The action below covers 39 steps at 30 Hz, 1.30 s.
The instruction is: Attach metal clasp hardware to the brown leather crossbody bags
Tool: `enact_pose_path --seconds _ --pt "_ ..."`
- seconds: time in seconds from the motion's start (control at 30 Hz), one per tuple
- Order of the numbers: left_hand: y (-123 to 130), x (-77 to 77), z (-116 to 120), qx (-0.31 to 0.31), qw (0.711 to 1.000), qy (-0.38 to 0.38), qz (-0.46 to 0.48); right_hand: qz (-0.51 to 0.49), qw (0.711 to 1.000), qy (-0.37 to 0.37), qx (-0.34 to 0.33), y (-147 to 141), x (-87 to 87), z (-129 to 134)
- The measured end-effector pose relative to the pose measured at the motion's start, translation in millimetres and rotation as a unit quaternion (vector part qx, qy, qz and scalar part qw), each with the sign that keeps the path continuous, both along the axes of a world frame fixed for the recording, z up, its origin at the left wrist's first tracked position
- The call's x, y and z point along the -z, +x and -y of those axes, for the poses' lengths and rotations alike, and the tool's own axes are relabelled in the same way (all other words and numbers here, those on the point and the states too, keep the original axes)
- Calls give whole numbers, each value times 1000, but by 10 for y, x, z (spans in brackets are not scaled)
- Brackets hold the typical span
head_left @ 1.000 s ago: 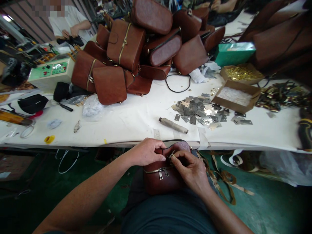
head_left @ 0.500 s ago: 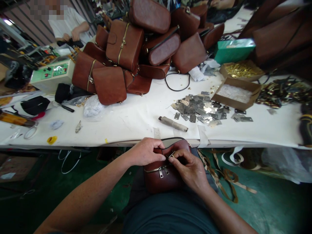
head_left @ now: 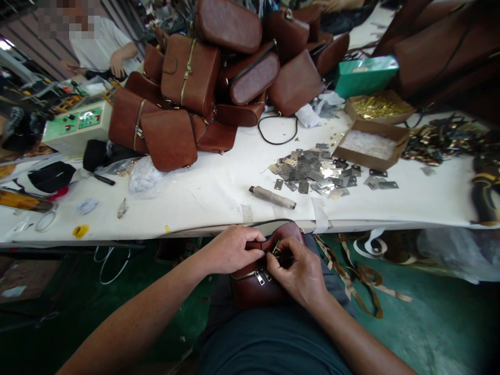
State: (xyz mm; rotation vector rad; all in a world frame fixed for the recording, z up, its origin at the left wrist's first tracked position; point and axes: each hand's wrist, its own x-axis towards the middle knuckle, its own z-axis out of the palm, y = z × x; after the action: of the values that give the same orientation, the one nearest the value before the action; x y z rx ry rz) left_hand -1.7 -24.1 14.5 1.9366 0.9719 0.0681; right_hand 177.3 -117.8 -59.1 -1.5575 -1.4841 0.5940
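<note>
A dark brown leather bag (head_left: 258, 294) rests on my lap against the table's edge. Two silver zipper pulls (head_left: 261, 278) hang from the zip across it. My left hand (head_left: 232, 250) pinches the bag's leather edge between thumb and fingers, left of the opening. Close beside it, my right hand (head_left: 299, 268) is closed in a pinch on a small gold-coloured metal fitting (head_left: 276, 250) at the bag's upper part. The fingers partly cover the fitting, and its exact kind does not show.
Brown bags (head_left: 189, 73) are heaped at the back of the white table (head_left: 211, 195). Thin metal plates (head_left: 312, 169) lie loose at centre right, near a wrapped rod (head_left: 272, 197). Cardboard boxes (head_left: 371, 143) hold small parts. Pliers (head_left: 484, 192) lie far right. Another person (head_left: 105, 44) sits at back left.
My right fingers have turned and curled closer around the small fitting, which now stands more upright. The left hand stays on the bag's edge. The view has shifted slightly.
</note>
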Motion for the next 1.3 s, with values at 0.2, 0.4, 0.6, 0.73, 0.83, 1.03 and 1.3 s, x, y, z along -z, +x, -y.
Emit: enact_pose_path --seconds 0.2,0.4,0.6,0.73,0.83,1.03,1.3 --pt "22 -18 45 3 1000 12 -20 19 1000 6 24 -37 16 2" --pt "11 -23 45 3 1000 7 -19 2 1000 3 14 -29 -15 -17" --pt "24 -31 46 -1 1000 2 -22 -2 1000 2 5 -23 -9 -34" --pt "33 -40 74 3 999 24 -28 -9 1000 -10 3 -16 -13 -26" --pt "11 -38 95 10 999 39 -27 -38 998 -37 -33 14 -16 -19" --pt "-56 -22 114 21 999 31 -11 -81 988 -57 -119 112 43 -42" --pt "-160 -93 168 43 995 93 17 82 978 95 -167 565 -330 -102"
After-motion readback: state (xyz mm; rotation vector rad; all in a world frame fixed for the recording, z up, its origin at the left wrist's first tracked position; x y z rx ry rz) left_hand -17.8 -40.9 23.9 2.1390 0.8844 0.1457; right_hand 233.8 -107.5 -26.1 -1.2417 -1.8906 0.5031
